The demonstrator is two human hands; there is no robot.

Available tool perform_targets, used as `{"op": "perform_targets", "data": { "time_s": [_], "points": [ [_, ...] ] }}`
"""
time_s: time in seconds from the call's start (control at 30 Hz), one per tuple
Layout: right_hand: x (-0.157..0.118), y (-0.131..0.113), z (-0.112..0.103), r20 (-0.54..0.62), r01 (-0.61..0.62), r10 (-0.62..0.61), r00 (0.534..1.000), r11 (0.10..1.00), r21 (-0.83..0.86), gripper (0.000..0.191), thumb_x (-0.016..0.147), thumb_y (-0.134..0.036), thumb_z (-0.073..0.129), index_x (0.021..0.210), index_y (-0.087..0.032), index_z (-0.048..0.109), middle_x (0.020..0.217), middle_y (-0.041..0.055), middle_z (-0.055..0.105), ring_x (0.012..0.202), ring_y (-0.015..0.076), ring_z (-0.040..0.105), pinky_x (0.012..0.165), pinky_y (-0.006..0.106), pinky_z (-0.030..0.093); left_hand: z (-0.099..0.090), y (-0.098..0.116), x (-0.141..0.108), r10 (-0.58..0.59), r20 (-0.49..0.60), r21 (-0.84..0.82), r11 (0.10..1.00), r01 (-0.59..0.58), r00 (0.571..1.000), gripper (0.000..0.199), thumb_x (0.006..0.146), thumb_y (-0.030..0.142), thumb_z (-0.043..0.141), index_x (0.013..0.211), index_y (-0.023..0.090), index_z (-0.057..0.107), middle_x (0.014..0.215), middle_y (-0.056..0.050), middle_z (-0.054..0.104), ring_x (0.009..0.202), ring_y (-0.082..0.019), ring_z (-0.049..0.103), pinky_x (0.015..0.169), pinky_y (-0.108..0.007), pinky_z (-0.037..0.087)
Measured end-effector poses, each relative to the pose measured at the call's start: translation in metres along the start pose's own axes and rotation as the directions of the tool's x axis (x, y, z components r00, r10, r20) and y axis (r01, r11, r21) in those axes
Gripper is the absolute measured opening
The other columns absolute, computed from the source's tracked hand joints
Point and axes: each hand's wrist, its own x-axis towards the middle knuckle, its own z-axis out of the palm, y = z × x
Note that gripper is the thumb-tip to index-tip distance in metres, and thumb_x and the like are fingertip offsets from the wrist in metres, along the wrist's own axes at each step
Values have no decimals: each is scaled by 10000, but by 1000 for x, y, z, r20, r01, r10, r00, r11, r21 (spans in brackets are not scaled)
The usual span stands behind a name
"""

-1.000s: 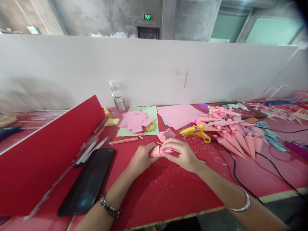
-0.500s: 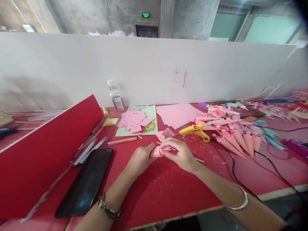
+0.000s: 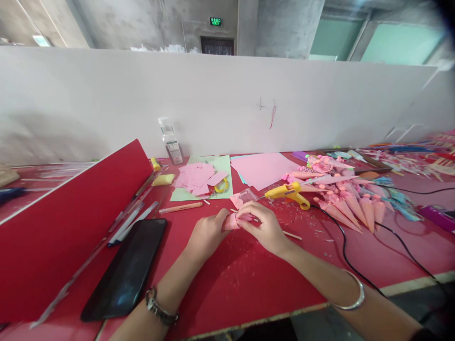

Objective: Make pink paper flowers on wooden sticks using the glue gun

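A small rolled piece of pink paper point(image 3: 231, 221) is held between both hands over the red table. My left hand point(image 3: 206, 233) is closed round its left end, thumb on top. At its right end, the fingers of my right hand point(image 3: 263, 225) pinch the paper, and part of it is hidden behind them. Just beyond the hands lies a small clear packet with pink in it point(image 3: 244, 196). The tip of a yellow glue gun point(image 3: 284, 191) points toward that packet. A thin pale stick point(image 3: 293, 235) rests beside my right hand.
Pink paper cut-outs point(image 3: 197, 177) and yellow-handled scissors point(image 3: 221, 185) lie on a green sheet. Pink cones point(image 3: 350, 203) are heaped at right, with a black cord point(image 3: 343, 237) nearby. A black phone point(image 3: 126, 270) and a red upright board point(image 3: 71, 227) stand left.
The fingers of my right hand have shifted slightly over the pink paper roll, and the roll has turned a little. Everything else stays where it was.
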Motion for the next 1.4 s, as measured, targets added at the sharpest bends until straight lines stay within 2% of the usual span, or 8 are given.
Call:
{"op": "perform_targets", "data": {
  "time_s": [0.37, 0.6, 0.77, 0.9, 1.07, 1.4],
  "points": [
    [3, -3, -5, 107, 51, -52, 993, 999, 11, 165, 797, -201, 482, 937, -218, 568, 928, 43, 542, 897, 154, 521, 806, 306, 428, 3, -3, 3, -10, -26, -198, 980, 5, 1000, 141, 738, 308, 505, 742, 182, 442, 585, 15, 548, 503, -122, 489, 458, -184, 259],
    [2, 5, -2, 82, -2, -4, 997, 998, 71, 134, 794, -183, 487, 883, -203, 585, 877, 39, 554, 842, 145, 538, 720, 269, 454, 0, -1, 2, -20, 5, -142, 990, 20, 1000, 147, 736, 279, 517, 828, 185, 451, 639, -13, 591, 554, -155, 546, 482, -193, 289],
    [2, 8, 1, 26, -57, 56, 998, 996, 73, 134, 774, -156, 497, 867, -198, 584, 847, 31, 571, 814, 142, 543, 718, 263, 445, 1, -1, 2, -46, 7, -77, 996, 46, 999, 147, 739, 287, 516, 833, 191, 457, 643, -20, 603, 590, -184, 581, 478, -198, 302],
    [1, 9, 2, -2, -75, 75, 997, 995, 71, 110, 757, -160, 514, 843, -190, 575, 812, 23, 585, 770, 143, 547, 700, 265, 440, 1, 0, 3, -66, -12, -89, 994, 64, 998, 240, 738, 307, 522, 941, 204, 446, 713, -28, 626, 650, -198, 606, 507, -203, 336],
    [0, 8, 2, 4, -79, 79, 997, 994, 78, 88, 752, -180, 529, 818, -191, 586, 811, 32, 590, 771, 151, 556, 685, 268, 448, 0, 1, 2, -71, 4, -58, 996, 71, 997, 285, 745, 301, 516, 996, 204, 421, 629, -8, 600, 613, -201, 603, 495, -202, 336],
    [0, 5, 0, 33, -41, 38, 999, 995, 90, 84, 765, -179, 523, 807, -195, 594, 826, 31, 579, 795, 147, 565, 691, 266, 450, 1, 1, 2, -62, 11, -197, 978, 63, 998, 294, 720, 210, 527, 990, 197, 410, 534, 42, 517, 497, -143, 525, 482, -183, 327]
  ]
}}
